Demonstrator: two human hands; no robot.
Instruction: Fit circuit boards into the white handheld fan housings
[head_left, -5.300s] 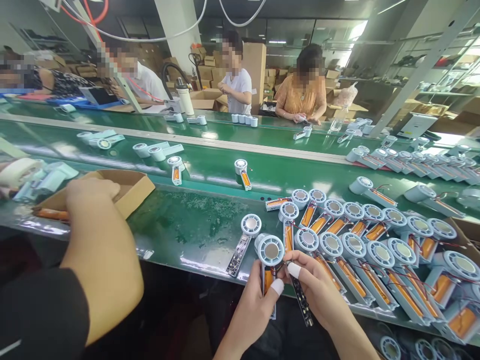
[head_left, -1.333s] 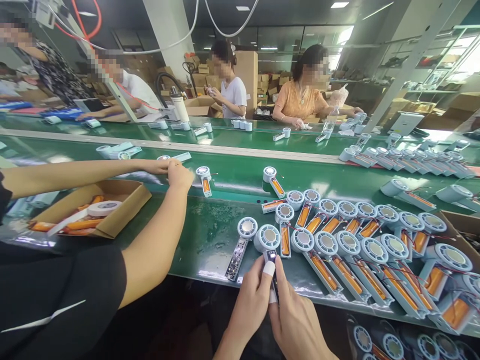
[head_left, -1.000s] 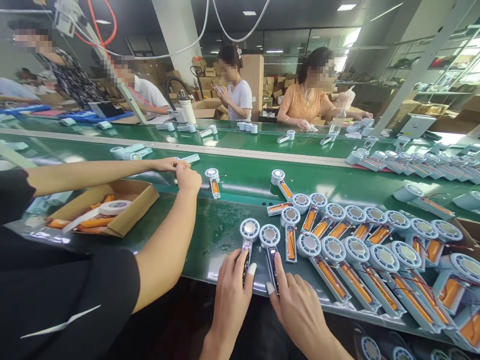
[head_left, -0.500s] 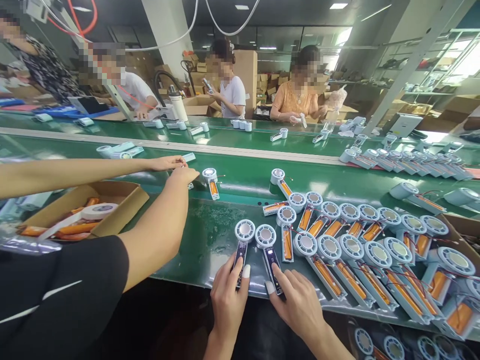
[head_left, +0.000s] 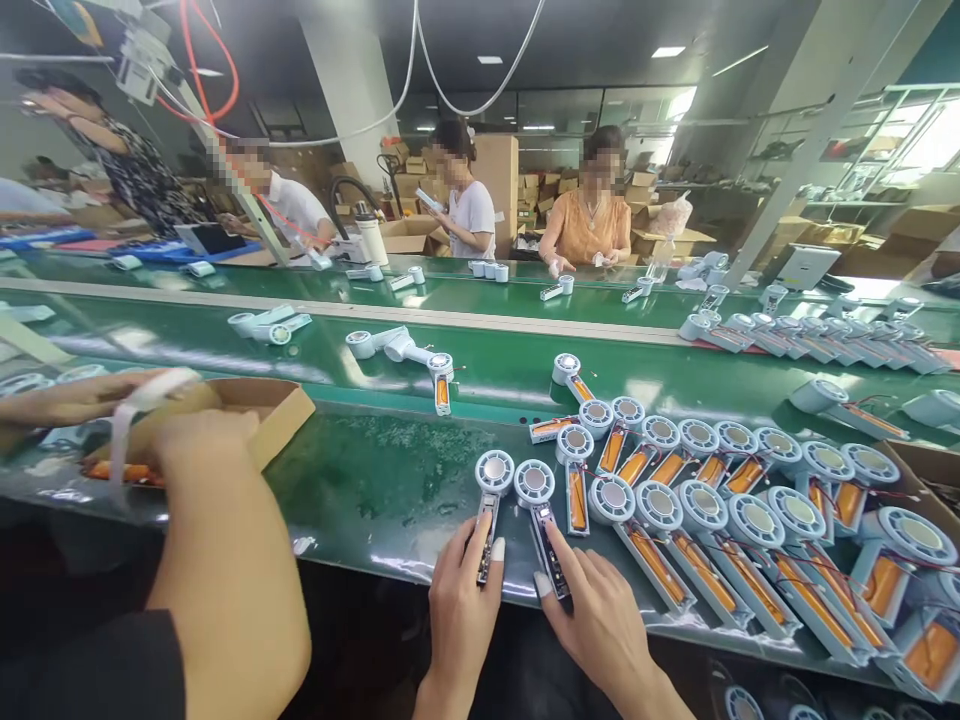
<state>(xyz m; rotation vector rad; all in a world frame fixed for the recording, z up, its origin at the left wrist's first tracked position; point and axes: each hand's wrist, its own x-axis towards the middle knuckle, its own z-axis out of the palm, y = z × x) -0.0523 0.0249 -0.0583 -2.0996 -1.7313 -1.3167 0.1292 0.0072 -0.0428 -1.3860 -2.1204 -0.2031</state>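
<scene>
My left hand [head_left: 463,600] grips the handle of a light-blue handheld fan [head_left: 495,472], its index finger lying on the exposed circuit board. Beside it, a second handheld fan [head_left: 534,482] has its handle between the thumb and fingers of my right hand [head_left: 604,605], with the index finger on its board. Both round heads face up, each with a silver disc at its centre. White covers sit on both thumb tips. To the right stand rows of similar fans [head_left: 703,503] with orange battery packs and thin red wires in their open handles.
At the left, a co-worker's arm [head_left: 232,560] reaches over a cardboard box [head_left: 281,420] holding orange packs; a white tape strip [head_left: 124,430] hangs there. More housings [head_left: 405,345] lie on the green conveyor belt [head_left: 502,365]. Several people work across the line.
The co-worker's hands have moved left from the belt to the cardboard box, and the white tape is lifted. My hands keep their grip, with barely any movement.
</scene>
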